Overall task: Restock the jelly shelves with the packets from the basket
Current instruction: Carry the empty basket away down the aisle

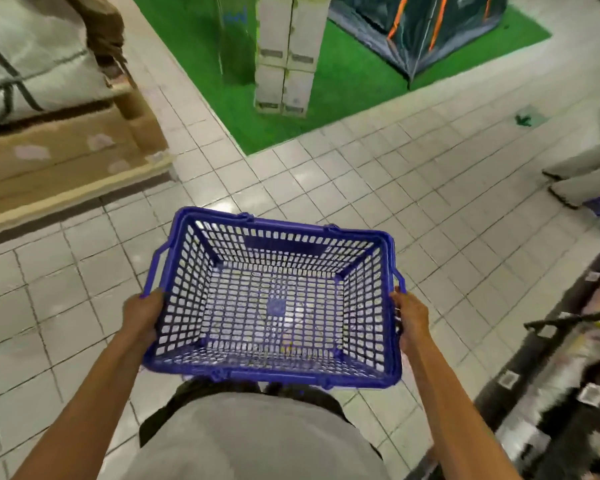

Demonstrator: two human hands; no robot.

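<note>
- The blue basket [257, 373] is held out in front of the belly, with its long axis running left-right and a hand on each short side.
- The left hand [142, 317] and right hand [411, 323] both have fingers wrapped round its rim.
- I can't see any packets inside (looks emptied to me).
- The shelves [568, 375] sit off to the right and are blurry, so the right hand's nearer.

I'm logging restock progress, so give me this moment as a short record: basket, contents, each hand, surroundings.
basket: blue mesh basket, held level in front of the body
contents: no packets visible; floor tiles show through the mesh
left hand: holds the basket's left side
right hand: holds the basket's right side
surroundings: shelf at right, blurred; green turf and tent ahead
</note>
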